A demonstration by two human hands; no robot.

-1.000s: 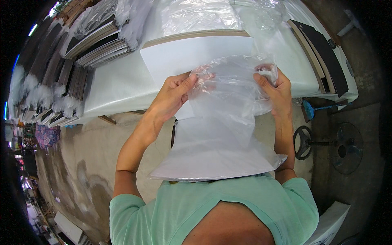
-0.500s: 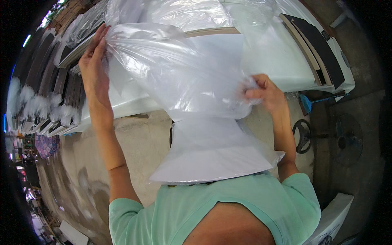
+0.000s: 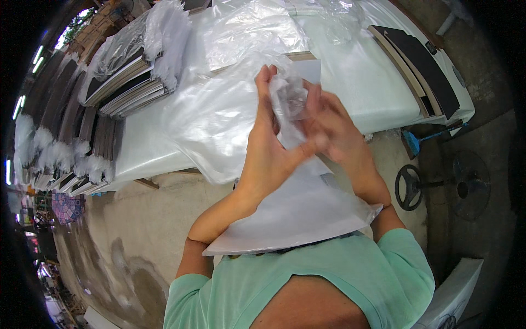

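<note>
A clear plastic bag [image 3: 205,126] spreads over the near edge of the table, bunched at its right between my two hands. My left hand [image 3: 268,142] grips the bunched plastic, its fingers upright and its thumb pointing right. Close on the other side is my right hand [image 3: 337,129], its fingers smeared by motion against the plastic. Below the hands, a white sheet-like piece in clear plastic [image 3: 290,216] rests against my shirt and flares out at its lower edge. A white board corner [image 3: 309,71] shows beyond the hands; the bag hides part of it.
Plastic-wrapped boards [image 3: 129,79] are stacked at the table's left, beside a long row of dark boards [image 3: 71,104]. Black curved boards [image 3: 419,71] lie at the right end of the white-covered table [image 3: 378,107]. A fan [image 3: 463,189] stands on the floor at right.
My left hand has moved right and nearer, from the bag's far left corner to beside my right hand. The stretched bag has slackened onto the table and is bunched between the hands.
</note>
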